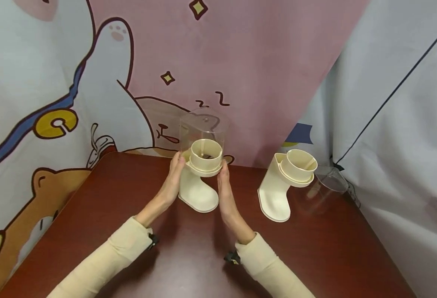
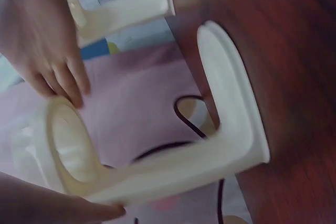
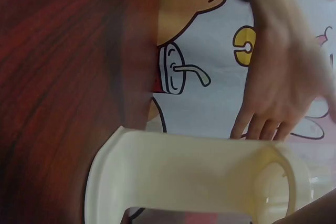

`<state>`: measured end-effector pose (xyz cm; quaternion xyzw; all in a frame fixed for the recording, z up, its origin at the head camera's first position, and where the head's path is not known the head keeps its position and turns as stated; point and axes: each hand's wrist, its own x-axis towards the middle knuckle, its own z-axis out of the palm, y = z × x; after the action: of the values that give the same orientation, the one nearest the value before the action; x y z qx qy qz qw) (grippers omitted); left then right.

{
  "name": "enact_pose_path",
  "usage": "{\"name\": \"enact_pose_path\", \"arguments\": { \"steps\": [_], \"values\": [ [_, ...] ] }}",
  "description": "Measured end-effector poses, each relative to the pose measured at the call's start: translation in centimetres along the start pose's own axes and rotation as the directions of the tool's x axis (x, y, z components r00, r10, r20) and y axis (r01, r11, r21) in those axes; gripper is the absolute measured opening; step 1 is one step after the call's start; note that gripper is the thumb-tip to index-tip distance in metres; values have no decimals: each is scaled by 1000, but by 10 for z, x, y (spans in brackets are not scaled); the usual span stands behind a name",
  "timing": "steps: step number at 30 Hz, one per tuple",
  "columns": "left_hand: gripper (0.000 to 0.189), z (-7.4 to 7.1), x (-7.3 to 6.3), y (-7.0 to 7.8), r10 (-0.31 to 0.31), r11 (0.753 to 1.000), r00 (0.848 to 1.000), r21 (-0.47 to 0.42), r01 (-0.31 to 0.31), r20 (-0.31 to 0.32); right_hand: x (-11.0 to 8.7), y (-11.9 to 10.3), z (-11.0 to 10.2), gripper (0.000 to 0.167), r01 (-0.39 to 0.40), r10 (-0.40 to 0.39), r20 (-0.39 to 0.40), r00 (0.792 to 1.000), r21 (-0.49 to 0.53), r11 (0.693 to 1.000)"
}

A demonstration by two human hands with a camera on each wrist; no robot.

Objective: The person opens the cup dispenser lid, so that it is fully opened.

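A cream L-shaped stand [image 1: 199, 196] with a round collar [image 1: 206, 161] at its top stands upright on the table. A clear container [image 1: 186, 130] rises at the collar, and its lower part is hard to make out. My left hand [image 1: 169, 182] is at the stand's left side and my right hand [image 1: 228, 192] at its right, fingers straight, fingertips by the collar. In the left wrist view the stand [image 2: 236, 114] shows from its side, with the right hand [image 2: 44, 35] across from it. The right wrist view shows the left hand [image 3: 281, 72] beyond the stand [image 3: 184, 171].
Another cream stand [image 1: 274, 198] with a collar is upright to the right on the dark red table [image 1: 334, 248]. Close behind its right side is a second clear container [image 1: 331, 180]. A printed curtain [image 1: 259, 82] hangs behind the table, with white cloth [image 1: 401, 124] along the right.
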<state>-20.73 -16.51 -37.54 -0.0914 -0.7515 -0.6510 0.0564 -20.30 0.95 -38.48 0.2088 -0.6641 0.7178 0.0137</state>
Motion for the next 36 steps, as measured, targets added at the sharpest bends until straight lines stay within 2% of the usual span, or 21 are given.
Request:
{"name": "enact_pose_path", "arguments": {
  "steps": [4, 7, 11, 14, 18, 22, 27, 29, 31, 33, 36],
  "values": [
    [75, 9, -5, 8, -3, 1000, 1000, 6, 3, -1, 7, -1, -9, 81, -6, 7, -30, 1000, 40, 999],
    [71, 7, 0, 8, 3, 1000, 999, -5, -3, -33, -2, -3, -11, 79, 15, -13, -41, 999, 44, 999],
    [70, -2, 14, 2, 50, 996, 995, -70, -57, -91, -20, -6, -3, 77, 84, -84, -15, 996, -20, 996],
    [71, -6, 19, -1, 60, 991, 993, -112, -71, -97, -26, -6, 4, 75, 95, -95, 12, 995, -82, 992],
    [70, 2, 10, -1, 32, 992, 998, -122, -38, -48, -25, -2, 8, 70, 94, -95, 0, 995, -138, 986],
    [70, 16, 0, 4, 49, 991, 999, -120, -51, -20, -20, 4, 4, 71, 98, -106, -40, 994, -156, 983],
    [78, 26, -6, 8, 37, 995, 997, -88, -42, -61, -15, 4, -3, 72, 111, -118, -38, 992, -147, 983],
    [82, 24, -5, 6, 31, 996, 996, -82, -38, -78, -13, 2, -8, 71, 124, -127, -22, 992, -109, 986],
    [85, 18, -2, -1, 53, 994, 995, -86, -60, -79, -11, -1, -13, 72, 135, -135, -4, 991, -46, 990],
    [87, 9, 5, -11, 99, 991, 993, -87, -105, -69, -8, -4, -18, 75, 141, -141, 15, 990, 15, 990],
    [94, -8, 18, -30, 173, 981, 985, -86, -174, -14, 1, -6, -25, 81, 113, -116, 50, 992, 61, 992]
  ]
}}
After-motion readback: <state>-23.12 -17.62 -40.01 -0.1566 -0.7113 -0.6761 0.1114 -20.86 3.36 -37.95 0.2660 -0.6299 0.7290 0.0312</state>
